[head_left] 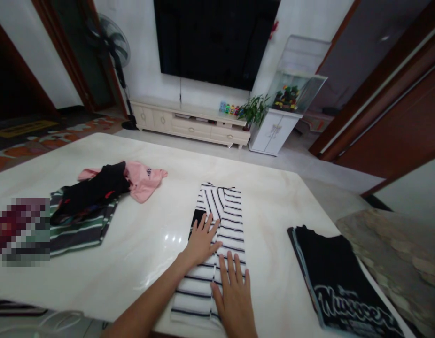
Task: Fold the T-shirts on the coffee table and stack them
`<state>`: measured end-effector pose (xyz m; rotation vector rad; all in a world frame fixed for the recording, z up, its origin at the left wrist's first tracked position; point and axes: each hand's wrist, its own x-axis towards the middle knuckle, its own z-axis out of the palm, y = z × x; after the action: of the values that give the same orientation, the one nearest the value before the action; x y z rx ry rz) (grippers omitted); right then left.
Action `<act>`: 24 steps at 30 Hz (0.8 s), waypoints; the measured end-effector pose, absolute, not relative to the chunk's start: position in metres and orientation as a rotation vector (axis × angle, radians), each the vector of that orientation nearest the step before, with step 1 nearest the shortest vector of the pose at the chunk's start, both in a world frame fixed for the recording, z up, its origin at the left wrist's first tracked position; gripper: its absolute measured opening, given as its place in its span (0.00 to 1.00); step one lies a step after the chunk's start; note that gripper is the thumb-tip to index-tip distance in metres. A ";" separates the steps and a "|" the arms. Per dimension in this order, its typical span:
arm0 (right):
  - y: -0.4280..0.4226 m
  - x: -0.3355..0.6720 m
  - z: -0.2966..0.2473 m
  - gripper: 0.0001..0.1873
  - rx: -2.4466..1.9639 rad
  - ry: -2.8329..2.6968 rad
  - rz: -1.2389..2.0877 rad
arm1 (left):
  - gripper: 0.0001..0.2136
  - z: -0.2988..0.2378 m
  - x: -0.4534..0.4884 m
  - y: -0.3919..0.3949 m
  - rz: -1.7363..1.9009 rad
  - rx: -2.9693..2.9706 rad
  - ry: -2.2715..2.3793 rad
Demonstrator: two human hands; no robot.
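The black-and-white striped garment (pixel 233 230) is lying in a long, narrow fold at the near middle of the table (pixel 270 225), running from near to far, probably so that both my hands are reaching it squarely. My left hand (pixel 199 241) is resting farther along it, fingers spread, beside a black patch showing at its left edge; my right hand (pixel 235 293) is resting nearer, its fingers slightly apart and its thumb pointing away from them. Neither is pinching cloth: both are lying flat, I judge, to hold the layers down where two folded sides are meeting. To the right, a folded black shirt (pixel 330 258) with pale lettering is topping a neat stack, perhaps placed there to leave my middle space free. To the left, a black garment (pixel 97 188) and a pink garment (pixel 143 183) are lying crumpled together, the black one partly covering a green striped garment (pixel 80 237), seemingly within easy reach.
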<state>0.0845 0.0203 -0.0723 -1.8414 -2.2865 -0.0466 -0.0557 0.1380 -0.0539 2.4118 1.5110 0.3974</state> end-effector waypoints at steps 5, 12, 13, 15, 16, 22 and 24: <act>0.020 0.086 -0.063 0.30 -1.832 -2.317 0.027 | 0.31 -0.060 -0.105 0.035 0.362 2.543 1.306; -0.042 0.105 -0.069 0.32 -1.639 -2.448 0.115 | 0.31 -0.057 -0.149 -0.023 0.304 2.619 1.181; -0.052 0.110 -0.073 0.31 -1.617 -2.447 0.079 | 0.29 -0.057 -0.151 -0.025 0.312 2.625 1.170; -0.066 0.117 -0.079 0.28 -1.581 -2.418 -0.001 | 0.24 -0.057 -0.153 -0.026 0.353 2.635 1.147; -0.070 0.120 -0.081 0.25 -1.560 -2.397 -0.035 | 0.22 -0.057 -0.154 -0.026 0.390 2.635 1.146; -0.068 0.123 -0.067 0.16 -1.413 -2.311 -0.139 | 0.10 -0.054 -0.156 -0.023 0.626 2.604 1.102; -0.067 0.121 -0.062 0.15 -1.381 -2.322 -0.147 | 0.09 -0.053 -0.156 -0.023 0.602 2.621 1.042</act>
<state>0.1208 -0.0668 -0.0619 -1.3809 -2.3220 -0.1470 -0.1561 -0.0228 -0.0528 2.6214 1.0420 0.6022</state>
